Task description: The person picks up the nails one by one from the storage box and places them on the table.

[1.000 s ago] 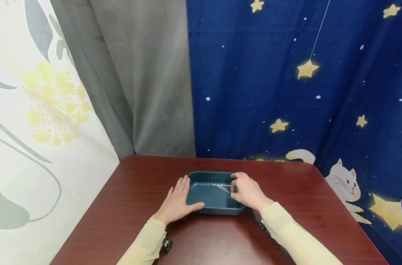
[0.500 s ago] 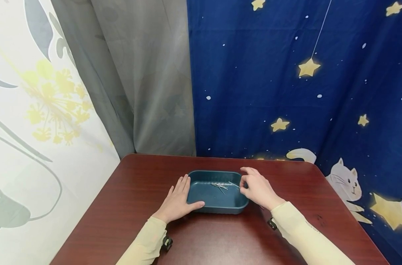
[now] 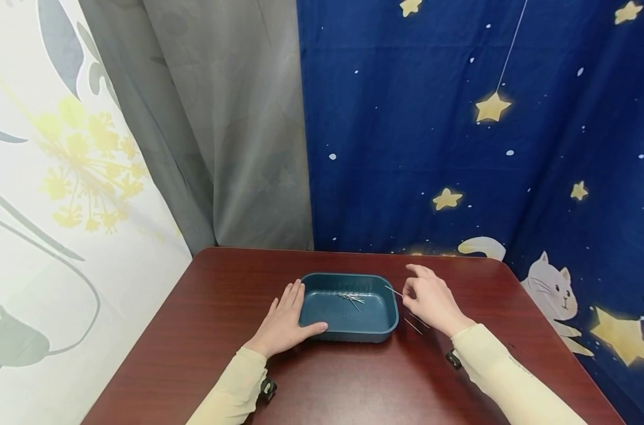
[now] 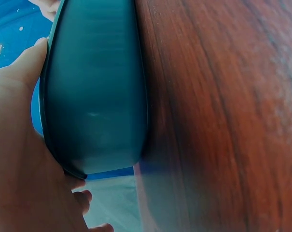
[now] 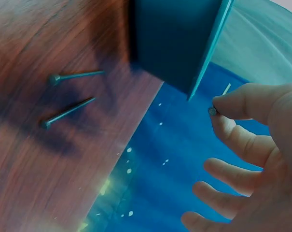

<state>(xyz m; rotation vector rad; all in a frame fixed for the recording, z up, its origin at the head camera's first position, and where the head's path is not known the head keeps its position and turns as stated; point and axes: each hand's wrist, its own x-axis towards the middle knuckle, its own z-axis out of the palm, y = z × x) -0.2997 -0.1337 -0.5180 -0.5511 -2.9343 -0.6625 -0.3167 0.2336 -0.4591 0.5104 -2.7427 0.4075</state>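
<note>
A dark teal rectangular tray (image 3: 348, 335) stands on the table, with a small heap of nails (image 3: 351, 299) inside. My left hand (image 3: 283, 323) rests against the tray's left end, its fingers straight along the side and its thumb on the near rim. Just off the right end, my right hand (image 3: 433, 301) pinches a nail (image 3: 394, 291) between thumb and index finger. That nail's head (image 5: 212, 111) shows at the fingertips in the right wrist view, and the other fingers are spread. Below this hand, two more nails (image 5: 71, 112) lie apart on the wood.
The reddish-brown wooden table (image 3: 236, 283) has rounded far corners. Behind it hang a grey curtain (image 3: 258, 147) and a blue curtain with stars (image 3: 396, 147). A white patterned curtain (image 3: 45, 236) hangs at the left.
My right hand has lifted a nail out of the tray and moved right, past the right rim. The nails on the table have come into view beneath it. My left hand stays put.
</note>
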